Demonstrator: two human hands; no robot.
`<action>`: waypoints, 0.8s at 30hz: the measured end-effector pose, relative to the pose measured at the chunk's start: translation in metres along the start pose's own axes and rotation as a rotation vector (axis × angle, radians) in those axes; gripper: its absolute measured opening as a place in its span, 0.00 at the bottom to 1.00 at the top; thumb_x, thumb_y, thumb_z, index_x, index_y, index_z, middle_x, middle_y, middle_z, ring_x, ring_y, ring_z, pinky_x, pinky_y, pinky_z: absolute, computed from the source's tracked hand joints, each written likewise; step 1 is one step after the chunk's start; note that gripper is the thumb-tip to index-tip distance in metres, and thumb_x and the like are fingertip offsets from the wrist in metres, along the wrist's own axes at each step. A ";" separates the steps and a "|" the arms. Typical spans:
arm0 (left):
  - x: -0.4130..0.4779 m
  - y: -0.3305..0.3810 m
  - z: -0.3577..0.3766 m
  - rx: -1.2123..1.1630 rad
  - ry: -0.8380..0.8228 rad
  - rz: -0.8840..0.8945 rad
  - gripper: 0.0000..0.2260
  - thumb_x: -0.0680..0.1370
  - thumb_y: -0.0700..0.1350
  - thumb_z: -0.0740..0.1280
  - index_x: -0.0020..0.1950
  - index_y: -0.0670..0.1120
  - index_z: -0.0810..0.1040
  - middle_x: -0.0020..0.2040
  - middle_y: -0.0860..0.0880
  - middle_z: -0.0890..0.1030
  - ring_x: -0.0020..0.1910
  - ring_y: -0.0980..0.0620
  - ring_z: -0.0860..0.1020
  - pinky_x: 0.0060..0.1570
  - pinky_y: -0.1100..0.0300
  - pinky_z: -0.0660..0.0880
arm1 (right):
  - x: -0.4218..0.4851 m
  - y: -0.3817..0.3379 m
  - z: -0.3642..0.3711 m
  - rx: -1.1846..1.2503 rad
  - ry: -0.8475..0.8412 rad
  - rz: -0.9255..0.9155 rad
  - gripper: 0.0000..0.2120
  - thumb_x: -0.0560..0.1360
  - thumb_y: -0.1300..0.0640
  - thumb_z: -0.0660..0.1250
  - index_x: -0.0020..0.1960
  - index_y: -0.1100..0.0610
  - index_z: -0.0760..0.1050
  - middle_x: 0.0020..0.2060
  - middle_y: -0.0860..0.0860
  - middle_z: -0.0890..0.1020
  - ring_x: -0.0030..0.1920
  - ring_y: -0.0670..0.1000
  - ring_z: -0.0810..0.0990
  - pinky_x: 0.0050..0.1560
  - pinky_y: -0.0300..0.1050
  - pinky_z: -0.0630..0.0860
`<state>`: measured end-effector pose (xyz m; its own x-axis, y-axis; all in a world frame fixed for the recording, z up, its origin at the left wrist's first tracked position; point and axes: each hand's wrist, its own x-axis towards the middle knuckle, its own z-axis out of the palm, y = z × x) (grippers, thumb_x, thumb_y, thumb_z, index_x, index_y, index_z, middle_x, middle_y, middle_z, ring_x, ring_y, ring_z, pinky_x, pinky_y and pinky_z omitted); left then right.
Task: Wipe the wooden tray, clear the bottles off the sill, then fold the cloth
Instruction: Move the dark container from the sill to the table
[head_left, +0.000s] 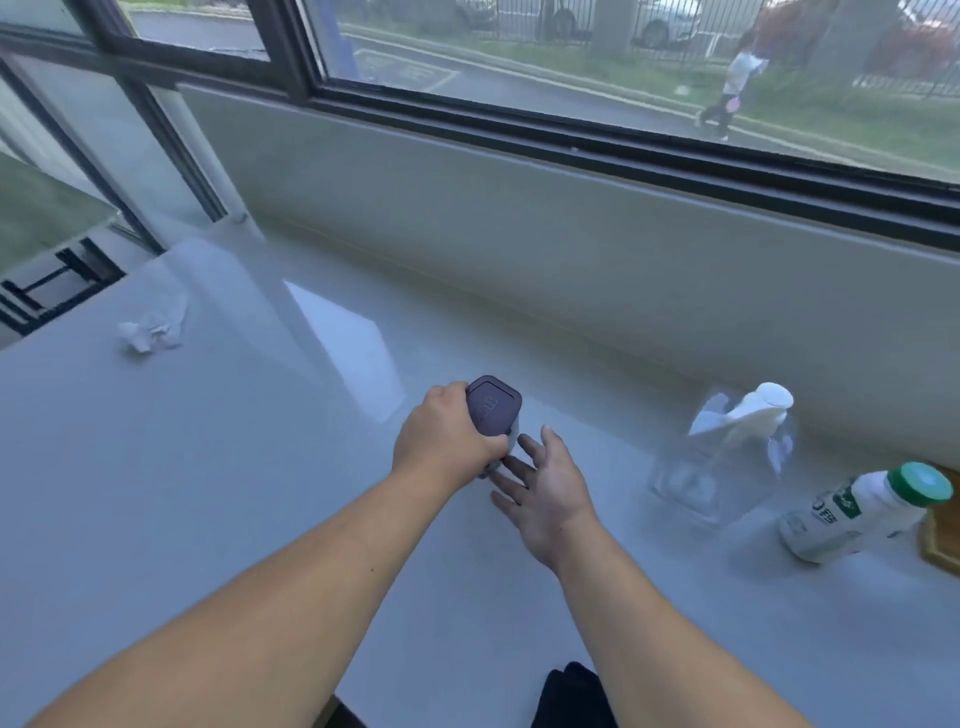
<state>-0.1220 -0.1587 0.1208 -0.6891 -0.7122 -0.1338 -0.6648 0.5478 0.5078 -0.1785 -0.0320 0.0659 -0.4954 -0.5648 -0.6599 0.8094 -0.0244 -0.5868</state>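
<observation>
My left hand (444, 441) grips a bottle with a square dark purple cap (493, 408), standing on the pale sill (208, 467). My right hand (545, 486) rests flat beside the bottle's base, fingers spread, holding nothing. To the right stands a clear jug with a white lid (727, 452). Further right is a white bottle with a green cap (862, 512), leaning toward the wooden tray (943, 545), of which only a corner shows at the right edge. A dark cloth (566, 696) lies at the bottom edge between my forearms.
A crumpled white tissue (153, 327) lies on the sill at the left. The low wall under the window (571, 218) runs along the back. The sill's left end drops off beside a glass door.
</observation>
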 end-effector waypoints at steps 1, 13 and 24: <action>-0.001 -0.015 -0.013 -0.004 0.020 -0.025 0.19 0.66 0.55 0.75 0.53 0.52 0.76 0.51 0.52 0.77 0.46 0.46 0.81 0.42 0.52 0.79 | 0.000 0.007 0.017 -0.028 -0.018 0.006 0.15 0.82 0.36 0.57 0.57 0.43 0.76 0.60 0.51 0.82 0.57 0.54 0.85 0.72 0.58 0.70; -0.049 -0.273 -0.178 -0.083 0.233 -0.320 0.21 0.65 0.56 0.74 0.54 0.53 0.77 0.52 0.52 0.77 0.48 0.46 0.80 0.43 0.53 0.79 | -0.005 0.176 0.267 -0.270 -0.195 0.080 0.20 0.81 0.37 0.59 0.60 0.49 0.81 0.60 0.51 0.84 0.54 0.55 0.87 0.70 0.57 0.72; -0.165 -0.503 -0.292 -0.094 0.423 -0.641 0.21 0.64 0.59 0.74 0.53 0.54 0.77 0.50 0.54 0.77 0.46 0.48 0.81 0.42 0.53 0.80 | -0.037 0.373 0.452 -0.498 -0.376 0.306 0.21 0.79 0.37 0.63 0.62 0.50 0.80 0.60 0.51 0.84 0.56 0.58 0.86 0.65 0.57 0.77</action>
<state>0.4105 -0.4453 0.1356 0.0032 -0.9951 -0.0992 -0.8564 -0.0540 0.5135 0.2845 -0.3929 0.0839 -0.0522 -0.7356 -0.6754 0.6094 0.5124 -0.6051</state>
